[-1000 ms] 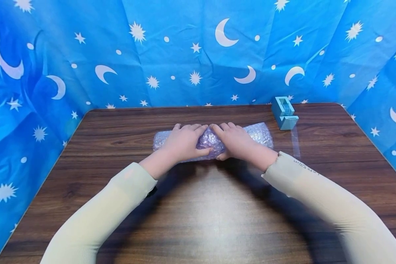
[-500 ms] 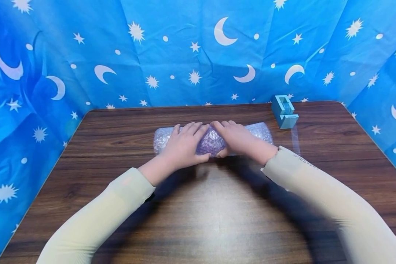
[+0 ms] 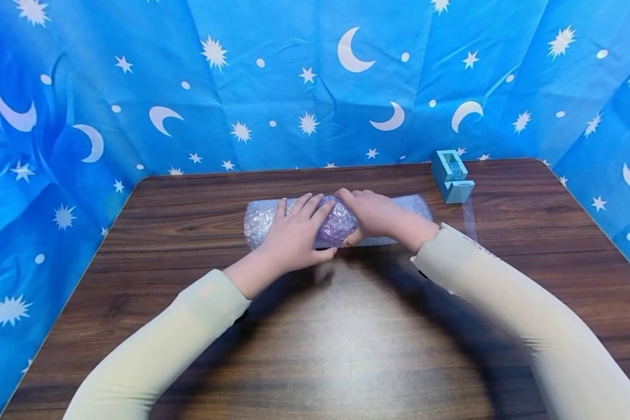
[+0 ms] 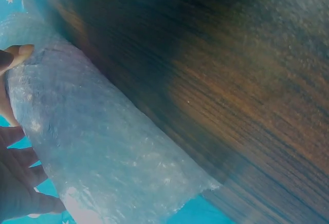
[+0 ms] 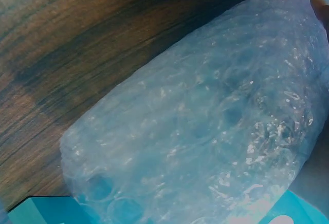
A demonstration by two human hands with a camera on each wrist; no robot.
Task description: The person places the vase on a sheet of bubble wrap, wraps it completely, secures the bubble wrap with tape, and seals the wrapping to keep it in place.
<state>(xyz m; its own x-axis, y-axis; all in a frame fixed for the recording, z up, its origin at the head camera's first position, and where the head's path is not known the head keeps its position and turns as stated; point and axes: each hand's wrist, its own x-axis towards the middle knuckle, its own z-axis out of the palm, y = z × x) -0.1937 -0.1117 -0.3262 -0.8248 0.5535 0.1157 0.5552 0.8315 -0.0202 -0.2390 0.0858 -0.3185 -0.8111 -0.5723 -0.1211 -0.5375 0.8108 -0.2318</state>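
Now looking from the head view: clasping the wrap point(image 3: 338, 224) from above in the left hand point(image 3: 291, 236), fingers spread over the top and thumb along the near side; clasping it likewise in the right hand point(image 3: 375, 216), fingers bent over the far side and thumb at the near one. Finding the wrap lying crosswise on the counter point(image 3: 346, 326), bubbled and clear at both ends, showing purple between the hands without revealing the cause. Seeing the dispenser point(image 3: 451, 189) beyond the right end, trailing tape point(image 3: 469, 219) towards the near side, and the backdrop point(image 3: 273, 87) behind.

Switching to the left wrist view: seeing the left end as a rounded tube, thumb touching its surface, the other fingers along the far side and partly cut off.

Turning to the right wrist view: seeing the right end, glossy and wrinkled, but catching only a fingertip at the border; not telling the grip from this angle alone.

Judging by looks: probably handling light, soft and springy, denting under pressure, slipping somewhat on smooth film; possibly hiding something fragile. Gripping best around the fuller middle, gently, sparing the floppier ends.
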